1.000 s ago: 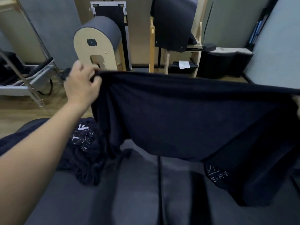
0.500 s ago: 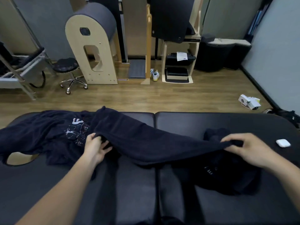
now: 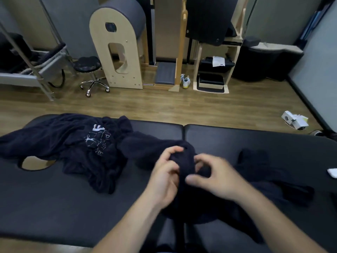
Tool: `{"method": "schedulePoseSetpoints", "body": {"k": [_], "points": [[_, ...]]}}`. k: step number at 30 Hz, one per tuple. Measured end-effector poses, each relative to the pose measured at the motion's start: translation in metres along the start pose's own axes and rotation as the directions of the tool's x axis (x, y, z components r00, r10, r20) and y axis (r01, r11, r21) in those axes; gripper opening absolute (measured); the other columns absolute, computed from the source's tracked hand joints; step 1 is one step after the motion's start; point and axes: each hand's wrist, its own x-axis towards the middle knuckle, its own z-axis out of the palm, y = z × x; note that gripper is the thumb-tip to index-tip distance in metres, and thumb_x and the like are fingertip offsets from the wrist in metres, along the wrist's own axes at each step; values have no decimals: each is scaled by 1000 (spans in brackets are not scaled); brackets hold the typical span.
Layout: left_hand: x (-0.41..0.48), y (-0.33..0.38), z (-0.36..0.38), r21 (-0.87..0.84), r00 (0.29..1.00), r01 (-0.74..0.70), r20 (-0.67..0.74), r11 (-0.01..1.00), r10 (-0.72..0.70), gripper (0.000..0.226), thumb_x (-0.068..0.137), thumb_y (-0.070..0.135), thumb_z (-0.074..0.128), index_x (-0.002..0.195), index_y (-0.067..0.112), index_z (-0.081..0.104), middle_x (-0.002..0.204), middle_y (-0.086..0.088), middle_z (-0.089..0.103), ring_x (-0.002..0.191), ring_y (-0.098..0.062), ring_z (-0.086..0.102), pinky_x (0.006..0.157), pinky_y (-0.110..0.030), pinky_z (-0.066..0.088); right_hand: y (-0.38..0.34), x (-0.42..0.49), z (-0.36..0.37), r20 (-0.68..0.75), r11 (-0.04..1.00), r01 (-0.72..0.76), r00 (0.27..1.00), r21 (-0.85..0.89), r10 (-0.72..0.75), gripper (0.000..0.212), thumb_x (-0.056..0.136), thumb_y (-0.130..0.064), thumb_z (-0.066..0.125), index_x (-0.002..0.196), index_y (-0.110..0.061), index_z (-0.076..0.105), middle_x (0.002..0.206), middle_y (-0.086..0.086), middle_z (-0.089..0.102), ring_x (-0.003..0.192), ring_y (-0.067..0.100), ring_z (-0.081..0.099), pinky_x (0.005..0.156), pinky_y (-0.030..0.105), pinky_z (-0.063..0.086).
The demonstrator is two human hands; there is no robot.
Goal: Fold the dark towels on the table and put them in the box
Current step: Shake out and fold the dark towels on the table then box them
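A dark navy towel (image 3: 156,152) lies bunched at the middle of the black padded table (image 3: 54,207). My left hand (image 3: 165,178) and my right hand (image 3: 217,178) have come together over its middle, and each pinches a fold of the cloth. More of this towel spreads under my right forearm toward the right. A second dark towel (image 3: 76,143) with white printed lettering lies crumpled at the table's left. No box shows in this view.
The table has an oval face hole (image 3: 34,162) at its left end. A small white object (image 3: 332,172) sits at the right edge. Beyond the table lie a wooden floor, a rolling stool (image 3: 90,70), a wooden arched barrel (image 3: 116,48) and a white device (image 3: 295,121).
The towel was held up spread wide, then lowered onto the table. My hands have since moved from its two ends to the middle, bringing the ends together.
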Motion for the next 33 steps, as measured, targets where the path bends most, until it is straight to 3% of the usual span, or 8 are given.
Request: {"method": "schedulePoseSetpoints", "body": {"k": [4, 9, 13, 16, 22, 25, 29, 33], "points": [[-6, -16, -18, 124, 998, -28, -53, 992, 35, 73, 84, -19, 50, 132, 35, 56, 112, -7, 73, 91, -18, 69, 74, -28, 54, 9, 6, 62, 32, 997, 8, 999, 73, -10, 54, 66, -55, 76, 115, -39, 62, 106, -24, 70, 104, 1, 64, 91, 30, 53], [-15, -17, -18, 337, 979, -76, -154, 939, 134, 52, 82, -15, 59, 115, 24, 70, 102, -6, 76, 94, -16, 71, 82, -25, 53, 5, 6, 86, -133, 987, -2, 991, 160, 24, 24, 83, -29, 61, 104, -34, 70, 89, -20, 73, 88, 2, 68, 79, 21, 53], [-1, -5, -19, 80, 943, 2, -332, 997, 24, 43, 85, -7, 45, 111, 17, 70, 105, -8, 75, 88, -17, 69, 75, -24, 53, 7, 9, 77, -215, 994, -17, 976, 108, 40, 25, 74, -38, 39, 76, -18, 55, 62, -1, 62, 66, 27, 59, 66, 46, 51], [23, 22, -25, -412, 953, 55, -251, 910, -171, 37, 94, 4, 44, 127, 11, 59, 128, -16, 60, 107, -30, 63, 101, -45, 46, 2, 3, 69, -196, 999, 30, 980, 36, -23, 13, 79, -27, 45, 73, -16, 49, 55, 3, 54, 53, 27, 52, 54, 44, 48], [76, 96, 14, -304, 977, -174, -170, 937, 127, 88, 88, -14, 54, 156, 25, 13, 134, -16, 53, 97, -26, 69, 74, -38, 60, -15, -13, 69, -125, 990, 136, 982, -48, -141, 16, 83, -30, 45, 79, -15, 49, 57, -1, 52, 54, 23, 50, 55, 35, 41], [77, 113, 26, -434, 982, -187, -87, 881, 166, 87, 86, -23, 49, 155, 18, 15, 129, -26, 56, 87, -22, 72, 69, -30, 58, -13, -23, 81, 67, 973, 190, 981, -129, -182, 8, 88, -32, 45, 85, -26, 50, 67, -4, 55, 65, 20, 56, 61, 32, 44], [62, 71, -5, -11, 989, -118, -88, 993, 117, 40, 89, -10, 56, 122, 14, 59, 121, -10, 65, 80, -16, 69, 70, -28, 53, 4, -26, 98, 103, 993, 92, 991, -74, -84, 23, 91, -33, 45, 104, -21, 59, 82, 0, 67, 75, 22, 62, 70, 35, 54], [45, 1, -86, 159, 835, 116, -550, 980, -10, 21, 95, 3, 51, 100, 20, 63, 107, -4, 66, 75, -12, 61, 67, -25, 41, 16, -23, 110, 126, 999, -39, 991, -25, 41, 16, 94, -29, 48, 86, -16, 54, 79, 2, 65, 72, 20, 62, 68, 35, 53]]}}
